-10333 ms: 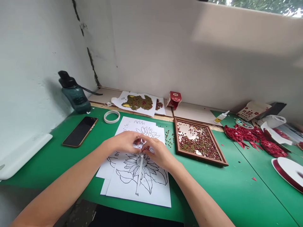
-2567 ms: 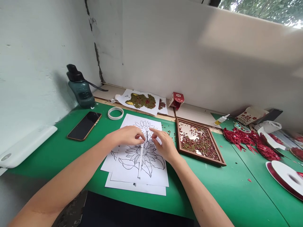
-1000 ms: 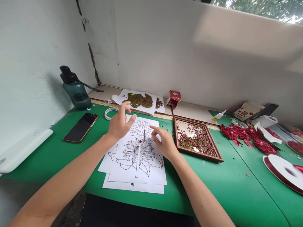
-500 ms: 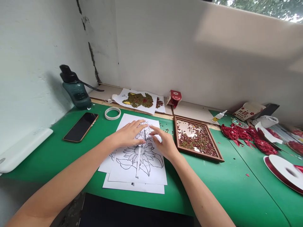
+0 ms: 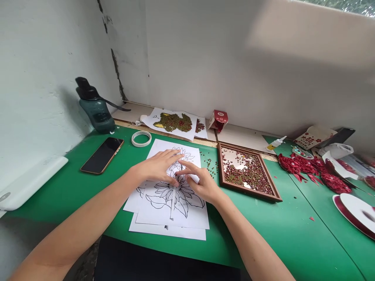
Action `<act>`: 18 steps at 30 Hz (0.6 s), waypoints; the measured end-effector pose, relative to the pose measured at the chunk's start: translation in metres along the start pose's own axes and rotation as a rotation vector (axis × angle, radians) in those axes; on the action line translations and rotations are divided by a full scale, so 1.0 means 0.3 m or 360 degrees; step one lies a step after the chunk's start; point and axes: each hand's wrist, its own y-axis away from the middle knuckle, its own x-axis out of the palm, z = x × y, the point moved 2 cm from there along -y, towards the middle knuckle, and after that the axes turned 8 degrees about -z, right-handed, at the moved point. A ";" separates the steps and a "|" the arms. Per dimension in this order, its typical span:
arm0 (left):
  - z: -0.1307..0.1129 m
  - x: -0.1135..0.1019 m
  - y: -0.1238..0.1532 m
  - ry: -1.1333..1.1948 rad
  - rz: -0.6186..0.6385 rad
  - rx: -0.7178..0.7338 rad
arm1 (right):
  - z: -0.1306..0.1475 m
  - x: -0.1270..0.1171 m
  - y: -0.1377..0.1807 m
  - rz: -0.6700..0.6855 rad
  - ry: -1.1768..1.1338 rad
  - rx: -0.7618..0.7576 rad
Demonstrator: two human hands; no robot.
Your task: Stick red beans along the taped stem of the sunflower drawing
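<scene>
A sheet of white paper with a black line drawing of sunflowers (image 5: pixel 164 208) lies on top of several other sheets. My left hand (image 5: pixel 161 167) rests on its upper left part, fingers spread, the thumb pointing at the flower's middle. From the right, my right hand (image 5: pixel 203 181) reaches over the same sheet with its fingers bent and apart. Its fingertips are close to my left thumb, near the drawn flower's centre. A thin dark mark shows between the hands; whether it is drawn or a loose piece, I cannot tell.
Right of the paper stands a brown frame (image 5: pixel 279 198) holding red and green beans, with loose beans (image 5: pixel 211 166) beside it. A phone (image 5: pixel 102 156), a tape roll (image 5: pixel 141 144) and a bottle (image 5: pixel 98 115) are left. Glue (image 5: pixel 274 144) and a ribbon spool (image 5: pixel 356 212) are right.
My right hand's fingers have moved down and left, closer to my left thumb. My left hand stays nearly in place on the paper. The view has shifted slightly.
</scene>
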 end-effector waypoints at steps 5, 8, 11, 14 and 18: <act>0.000 -0.004 0.002 0.0004 0.0045 -0.0050 | 0.003 0.003 -0.002 0.0041 -0.0036 -0.0010; 0.006 -0.004 0.002 0.0014 0.0055 -0.0061 | 0.002 0.007 -0.002 0.0073 -0.0044 0.0006; 0.011 0.000 0.000 0.0006 0.0052 -0.0061 | 0.003 0.009 -0.003 0.0085 -0.0045 -0.0006; 0.011 0.003 -0.001 -0.0006 0.0051 -0.0042 | 0.004 0.013 -0.002 0.0093 -0.0042 -0.0022; 0.008 0.000 -0.001 -0.0017 0.0054 -0.0031 | 0.002 0.016 -0.002 0.0095 -0.0044 -0.0021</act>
